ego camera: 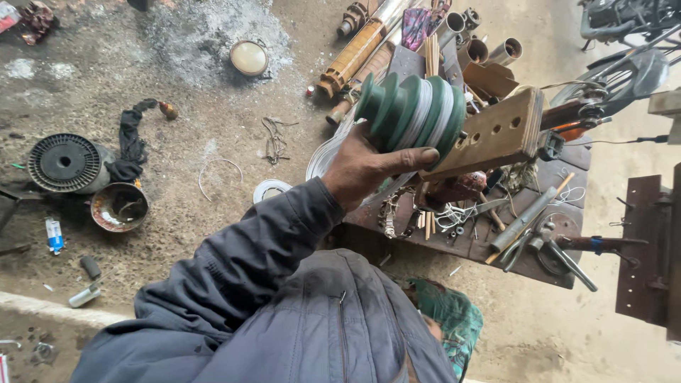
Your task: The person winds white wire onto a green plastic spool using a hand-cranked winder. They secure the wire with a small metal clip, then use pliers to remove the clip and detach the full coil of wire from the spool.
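Note:
My left hand [365, 170] grips a green stepped coil former [411, 113] from below, thumb lying along its lower edge. Pale wire fills two of the former's grooves. The former sits against a wooden block [496, 131] with several drilled holes, which joins a winding machine's metal wheel [610, 81] at the right. More pale wire loops [323, 159] hang behind my wrist. A dark grey-blue sleeve covers my arm. My right hand is out of the frame.
A low dark bench [525, 266] carries pliers [550, 245], a metal rod, sticks and wire scraps. Tubes and pipes [358, 50] lie beyond it. The concrete floor holds a black ribbed disc [64, 163], a rusty bowl [119, 207], a black cloth and a round lid [249, 57]. A rusty bracket [642, 248] stands at right.

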`<action>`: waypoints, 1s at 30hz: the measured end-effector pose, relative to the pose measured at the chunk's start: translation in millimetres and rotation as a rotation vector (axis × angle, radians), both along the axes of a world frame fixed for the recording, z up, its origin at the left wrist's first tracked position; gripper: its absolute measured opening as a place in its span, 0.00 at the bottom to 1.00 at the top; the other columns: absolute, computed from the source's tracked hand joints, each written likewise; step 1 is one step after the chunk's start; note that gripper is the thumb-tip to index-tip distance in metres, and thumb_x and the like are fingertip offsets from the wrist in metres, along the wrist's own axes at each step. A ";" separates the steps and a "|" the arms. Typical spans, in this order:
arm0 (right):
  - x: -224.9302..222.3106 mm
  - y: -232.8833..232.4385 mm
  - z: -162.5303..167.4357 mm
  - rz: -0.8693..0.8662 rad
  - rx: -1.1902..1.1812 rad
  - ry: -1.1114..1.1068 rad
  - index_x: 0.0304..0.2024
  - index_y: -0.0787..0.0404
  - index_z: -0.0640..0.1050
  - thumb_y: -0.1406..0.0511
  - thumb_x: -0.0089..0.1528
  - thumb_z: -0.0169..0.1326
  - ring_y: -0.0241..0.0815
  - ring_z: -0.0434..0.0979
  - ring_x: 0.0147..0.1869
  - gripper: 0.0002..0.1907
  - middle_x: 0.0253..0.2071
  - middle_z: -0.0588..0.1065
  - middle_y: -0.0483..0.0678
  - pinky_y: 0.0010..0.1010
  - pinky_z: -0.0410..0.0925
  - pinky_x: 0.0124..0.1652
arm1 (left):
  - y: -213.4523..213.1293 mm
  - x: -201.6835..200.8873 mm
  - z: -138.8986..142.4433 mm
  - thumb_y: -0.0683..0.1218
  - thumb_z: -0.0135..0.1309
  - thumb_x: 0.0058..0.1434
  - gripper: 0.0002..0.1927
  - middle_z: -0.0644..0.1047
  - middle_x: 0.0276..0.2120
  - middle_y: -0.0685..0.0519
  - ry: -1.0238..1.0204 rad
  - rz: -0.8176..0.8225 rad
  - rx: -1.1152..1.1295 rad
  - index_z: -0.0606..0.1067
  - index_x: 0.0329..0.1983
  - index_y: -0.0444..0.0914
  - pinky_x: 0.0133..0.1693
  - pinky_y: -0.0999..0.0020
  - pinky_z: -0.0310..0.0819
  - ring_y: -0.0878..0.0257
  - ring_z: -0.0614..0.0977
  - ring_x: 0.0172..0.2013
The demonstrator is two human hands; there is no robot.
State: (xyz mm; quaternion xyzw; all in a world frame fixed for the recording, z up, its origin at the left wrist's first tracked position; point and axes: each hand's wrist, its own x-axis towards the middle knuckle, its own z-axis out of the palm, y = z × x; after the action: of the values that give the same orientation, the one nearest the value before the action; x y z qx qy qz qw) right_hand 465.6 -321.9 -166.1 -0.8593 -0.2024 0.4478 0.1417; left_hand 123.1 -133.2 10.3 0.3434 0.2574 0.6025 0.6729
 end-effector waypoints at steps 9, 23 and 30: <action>-36.0 61.0 33.7 0.039 0.233 0.168 0.54 0.63 0.79 0.54 0.63 0.59 0.35 0.71 0.24 0.24 0.32 0.79 0.50 0.27 0.63 0.24 | 1.4 2.9 2.3 0.51 0.72 0.53 0.37 0.80 0.54 0.42 0.013 -0.048 0.031 0.71 0.60 0.29 0.59 0.60 0.81 0.55 0.84 0.54; 27.1 118.1 19.3 0.166 0.710 0.207 0.54 0.63 0.80 0.61 0.67 0.58 0.31 0.74 0.31 0.17 0.35 0.78 0.43 0.21 0.68 0.30 | 7.0 27.1 -11.0 0.46 0.70 0.60 0.27 0.82 0.46 0.45 0.153 -0.129 0.056 0.74 0.56 0.29 0.48 0.63 0.84 0.58 0.85 0.44; 39.4 148.6 82.9 0.324 1.187 0.321 0.56 0.68 0.77 0.67 0.70 0.58 0.30 0.78 0.48 0.14 0.46 0.80 0.45 0.19 0.71 0.47 | 1.3 37.6 -12.1 0.39 0.68 0.60 0.22 0.81 0.39 0.43 0.162 -0.172 0.009 0.75 0.54 0.28 0.41 0.60 0.83 0.55 0.85 0.36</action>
State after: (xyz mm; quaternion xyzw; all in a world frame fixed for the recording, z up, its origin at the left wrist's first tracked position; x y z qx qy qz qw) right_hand 505.0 -173.3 -83.2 -0.5150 -0.5200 0.3984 0.5528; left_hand 160.7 -131.9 -1.8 0.4147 0.2779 0.5140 0.6975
